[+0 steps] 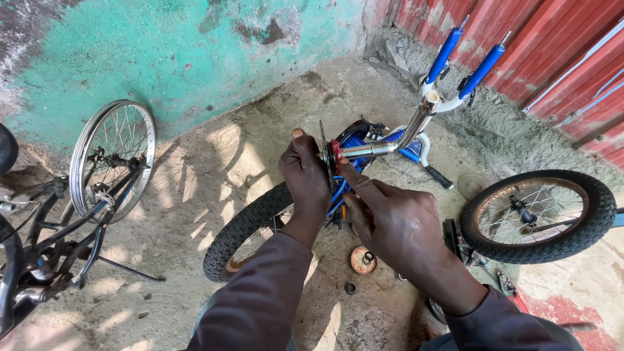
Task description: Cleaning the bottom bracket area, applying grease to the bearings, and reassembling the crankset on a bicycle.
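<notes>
My left hand (305, 175) grips the bike's crank end; my right hand (396, 224) pinches the red-greased bearing (336, 151) just beside it; the chrome tube (383, 148) runs away rightward toward the blue handlebar grips (463, 62).

Three wheels: two with tyres (244, 237) (539, 214), one bare rim (114, 159). Two blue grips (445, 52) (482, 68). Two hands (305, 179) (396, 224). One round tin (363, 260) and one small ring (350, 287) on the ground.

Second bicycle (39, 240) cut off left.
</notes>
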